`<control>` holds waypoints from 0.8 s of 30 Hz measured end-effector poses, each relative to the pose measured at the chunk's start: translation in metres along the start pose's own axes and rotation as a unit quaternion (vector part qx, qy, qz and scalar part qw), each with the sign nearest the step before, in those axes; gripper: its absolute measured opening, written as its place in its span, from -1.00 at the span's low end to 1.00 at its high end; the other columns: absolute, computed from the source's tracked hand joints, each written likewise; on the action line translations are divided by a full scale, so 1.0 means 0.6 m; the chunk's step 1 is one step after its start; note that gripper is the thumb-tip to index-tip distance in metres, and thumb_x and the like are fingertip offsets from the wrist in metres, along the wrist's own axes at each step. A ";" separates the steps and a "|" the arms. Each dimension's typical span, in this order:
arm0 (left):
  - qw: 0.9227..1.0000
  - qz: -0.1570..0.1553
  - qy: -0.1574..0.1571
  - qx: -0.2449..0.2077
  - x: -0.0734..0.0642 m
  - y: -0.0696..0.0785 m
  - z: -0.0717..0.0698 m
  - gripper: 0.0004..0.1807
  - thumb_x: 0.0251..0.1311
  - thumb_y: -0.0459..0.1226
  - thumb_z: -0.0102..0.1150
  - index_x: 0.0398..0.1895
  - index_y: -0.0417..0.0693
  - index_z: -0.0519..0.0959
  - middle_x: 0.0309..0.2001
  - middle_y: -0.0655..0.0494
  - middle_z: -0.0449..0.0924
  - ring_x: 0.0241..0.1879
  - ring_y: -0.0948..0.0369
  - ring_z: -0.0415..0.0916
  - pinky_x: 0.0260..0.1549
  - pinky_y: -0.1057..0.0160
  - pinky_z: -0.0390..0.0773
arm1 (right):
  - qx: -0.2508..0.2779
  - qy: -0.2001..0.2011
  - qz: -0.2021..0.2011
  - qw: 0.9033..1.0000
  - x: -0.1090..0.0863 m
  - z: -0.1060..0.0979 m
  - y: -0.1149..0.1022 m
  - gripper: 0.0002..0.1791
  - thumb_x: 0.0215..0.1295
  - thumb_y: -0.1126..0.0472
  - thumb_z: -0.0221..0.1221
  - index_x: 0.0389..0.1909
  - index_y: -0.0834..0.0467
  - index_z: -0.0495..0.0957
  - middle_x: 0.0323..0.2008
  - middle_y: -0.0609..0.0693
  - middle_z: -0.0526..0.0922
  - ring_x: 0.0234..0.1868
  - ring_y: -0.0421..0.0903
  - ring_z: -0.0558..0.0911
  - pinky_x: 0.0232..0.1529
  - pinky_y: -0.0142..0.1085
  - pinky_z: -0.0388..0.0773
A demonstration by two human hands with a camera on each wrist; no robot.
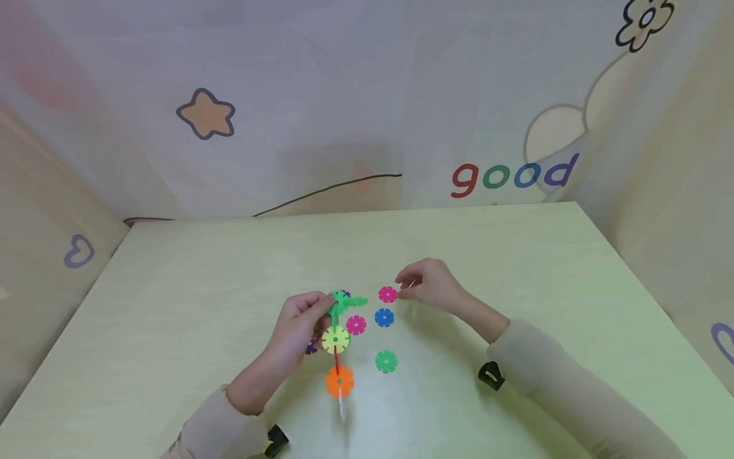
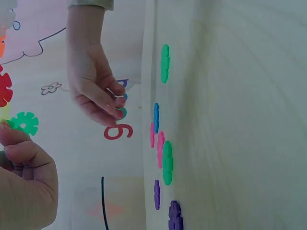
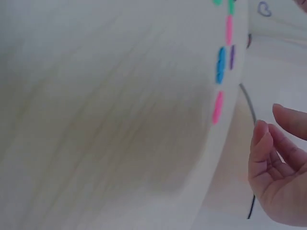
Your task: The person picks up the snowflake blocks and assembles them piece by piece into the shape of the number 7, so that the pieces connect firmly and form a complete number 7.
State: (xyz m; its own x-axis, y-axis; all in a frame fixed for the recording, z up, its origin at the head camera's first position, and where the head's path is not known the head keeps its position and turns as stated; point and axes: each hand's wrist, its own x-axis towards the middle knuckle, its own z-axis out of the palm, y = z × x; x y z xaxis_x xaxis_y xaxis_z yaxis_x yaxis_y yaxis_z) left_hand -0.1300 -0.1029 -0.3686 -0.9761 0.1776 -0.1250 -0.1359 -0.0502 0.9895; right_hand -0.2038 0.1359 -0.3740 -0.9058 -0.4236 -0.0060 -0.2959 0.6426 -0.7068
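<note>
currently, the right hand (image 1: 430, 284) is hovering just beside the upper pink disc (image 1: 387, 298), with that disc lying to the left of its fingers in the head view. these fingers are curling loosely, released, and the right wrist view is showing thumb and fingertips apart with nothing between them. the disc is resting flat on the tabletop (image 1: 487, 248); being round, it is offering no long axis, only a thin edge, so a grasp would probably be depending on the rim facing the right thumb. the right hand is clearly sitting nearer to it than the left hand (image 1: 298, 322). meanwhile, the left fingers are pinching a green disc (image 1: 338, 301) near the far end of a chain of linked discs (image 1: 336, 357), which is running through a yellow disc (image 1: 330, 341) and an orange disc (image 1: 331, 382) toward the person. a blue disc (image 1: 384, 321) and a lower pink disc (image 1: 356, 329) are lying between the hands, near the upper one.
</note>
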 end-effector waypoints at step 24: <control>1.000 -0.016 -0.020 -0.012 0.004 0.004 -0.003 -0.72 0.31 -0.30 -0.07 -0.58 -0.18 0.41 -0.71 0.12 0.30 -0.74 0.26 0.15 -0.78 0.42 0.23 | -0.057 -0.045 0.095 0.993 0.062 0.046 0.036 -0.79 -0.03 0.22 0.36 -0.39 0.15 0.54 -0.44 -0.02 0.47 -0.32 -0.07 0.42 -0.31 -0.31 0.43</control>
State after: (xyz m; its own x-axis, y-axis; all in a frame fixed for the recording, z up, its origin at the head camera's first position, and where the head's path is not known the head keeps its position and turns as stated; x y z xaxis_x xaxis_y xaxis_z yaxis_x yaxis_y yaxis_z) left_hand -0.1328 -0.1045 -0.3665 -0.9640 0.2177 -0.1525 -0.1709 -0.0681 0.9829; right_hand -0.2353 0.1164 -0.4092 -0.9190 -0.3408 -0.1984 -0.1597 0.7816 -0.6029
